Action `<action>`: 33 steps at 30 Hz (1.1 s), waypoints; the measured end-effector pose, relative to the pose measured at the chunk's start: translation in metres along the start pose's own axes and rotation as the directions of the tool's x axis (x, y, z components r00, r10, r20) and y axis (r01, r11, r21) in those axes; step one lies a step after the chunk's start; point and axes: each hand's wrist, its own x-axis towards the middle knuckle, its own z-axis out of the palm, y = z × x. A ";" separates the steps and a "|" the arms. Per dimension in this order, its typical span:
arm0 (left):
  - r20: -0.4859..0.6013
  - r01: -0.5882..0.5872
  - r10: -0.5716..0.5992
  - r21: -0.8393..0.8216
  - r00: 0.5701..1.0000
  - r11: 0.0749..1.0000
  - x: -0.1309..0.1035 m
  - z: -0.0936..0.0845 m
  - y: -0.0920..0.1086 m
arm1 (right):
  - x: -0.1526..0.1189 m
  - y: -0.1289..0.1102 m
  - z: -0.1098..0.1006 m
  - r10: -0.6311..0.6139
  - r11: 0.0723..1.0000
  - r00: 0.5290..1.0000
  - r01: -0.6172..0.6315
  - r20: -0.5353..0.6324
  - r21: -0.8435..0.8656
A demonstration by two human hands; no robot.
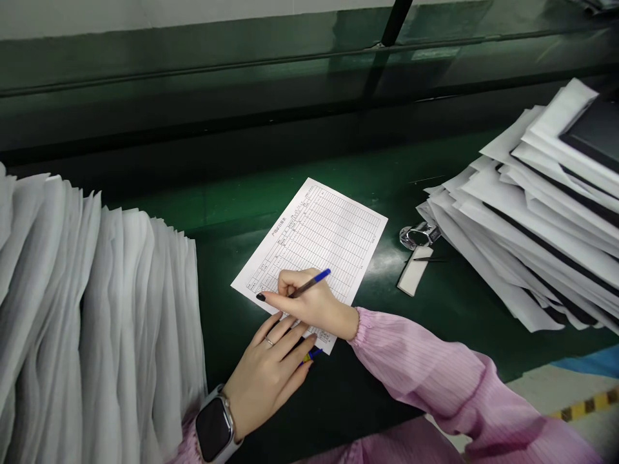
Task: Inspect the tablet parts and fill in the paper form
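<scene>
A white printed form (333, 238) with a ruled grid lies at a slant on the dark green tabletop. My right hand (309, 299) is closed around a blue-capped pen (315, 281) and rests on the form's lower part; the pen's tip is hidden by the fingers. Just below it my left hand (275, 367), with a ring and a smartwatch (214, 428), lies flat, fingertips at the form's lower edge. Beneath those fingers shows a small blue and yellow item (310, 356), mostly covered, so its kind is unclear.
A tall row of white sheet-like packets (140, 322) stands at the left. More white packets with dark layers (527, 212) are stacked at the right. Beside that stack lie a shiny metal ring-shaped object (418, 236) and a small whitish block (414, 270). A green ledge (193, 58) runs along the back.
</scene>
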 end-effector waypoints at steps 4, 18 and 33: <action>-0.003 -0.004 0.004 0.013 1.000 1.000 -0.001 0.000 0.000 | 0.004 0.001 -0.002 0.041 0.997 0.996 -0.047 0.076 0.068; 0.007 0.004 -0.004 -0.008 1.000 1.000 -0.002 0.000 -0.001 | 0.002 0.004 -0.001 0.041 0.997 0.995 -0.046 0.092 0.059; 0.001 0.005 -0.005 0.009 1.000 1.000 -0.001 0.000 0.000 | 0.002 0.008 0.000 0.011 0.999 0.998 -0.013 0.065 0.036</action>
